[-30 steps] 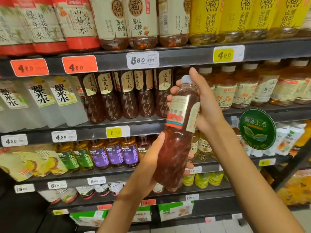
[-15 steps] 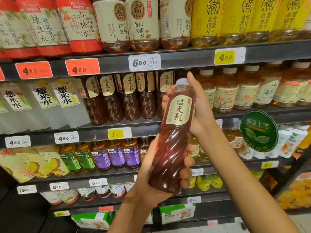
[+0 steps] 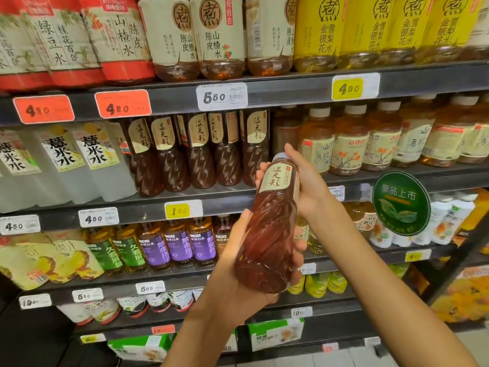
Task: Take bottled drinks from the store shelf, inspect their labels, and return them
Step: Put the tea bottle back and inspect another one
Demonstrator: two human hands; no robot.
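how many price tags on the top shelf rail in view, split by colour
orange tags: 2
white tag: 1
yellow tag: 1
total: 4

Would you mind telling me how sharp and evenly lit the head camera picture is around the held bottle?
In the head view, the held bottle and its cream label are sharp, with small highlights on the ribbed plastic; the left hand and right hand are evenly lit; wide-angle distortion bows the shelf edge; the lower left corner falls dark, and the small print on the price tags is blurred.
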